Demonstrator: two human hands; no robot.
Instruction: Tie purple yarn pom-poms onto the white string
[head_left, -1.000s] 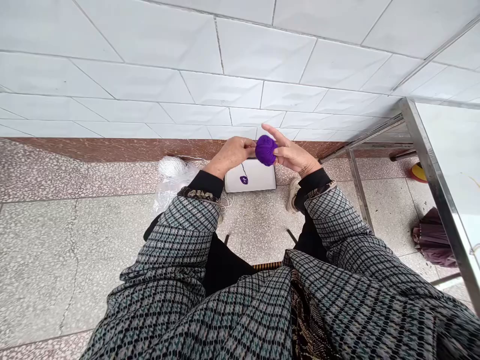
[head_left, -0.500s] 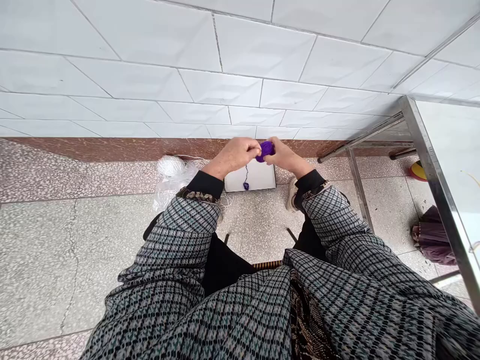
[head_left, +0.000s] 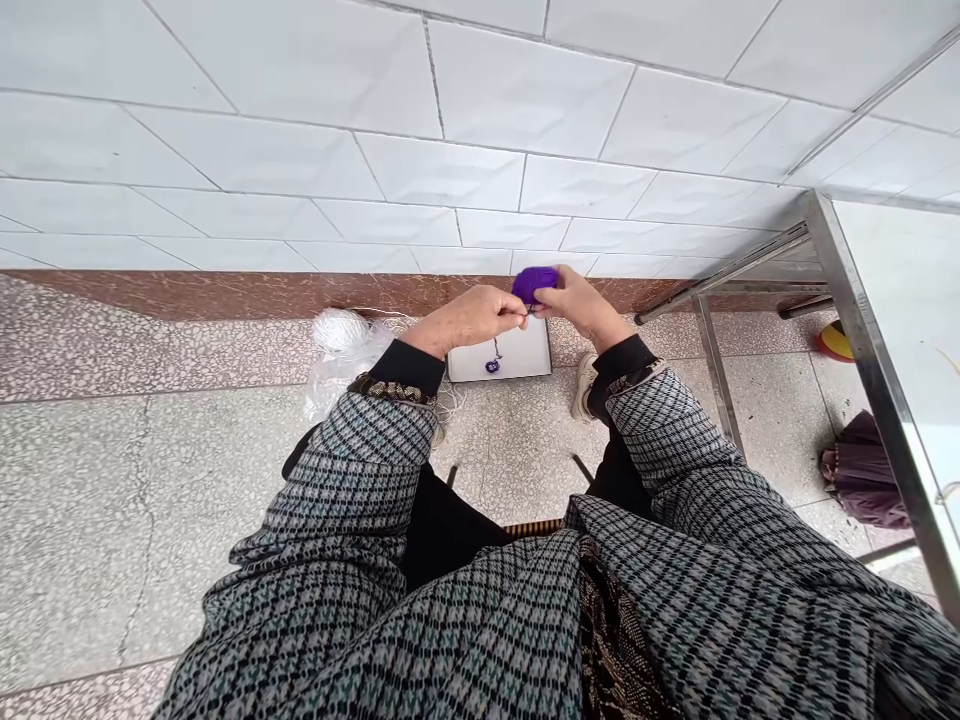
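Note:
I hold a purple ball of yarn [head_left: 532,283] out in front of me, above the floor. My right hand [head_left: 581,305] is closed around its right side. My left hand [head_left: 472,315] is pinched shut just left of and below the ball, on the purple strand. That thin strand hangs down to a small purple bit [head_left: 492,366] lying on a white box [head_left: 517,356] on the floor by the wall.
A white yarn ball on clear plastic [head_left: 341,335] lies left of the box. A steel-framed table [head_left: 847,290] stands at the right, with a folded maroon umbrella [head_left: 862,485] and a yellow-red object [head_left: 836,342] under it. White tiled wall ahead; terrazzo floor all round.
The right hand, open-fingered beside the full ball a second ago, has closed over it. The ball has shifted slightly up, and the left hand has dropped a little below it.

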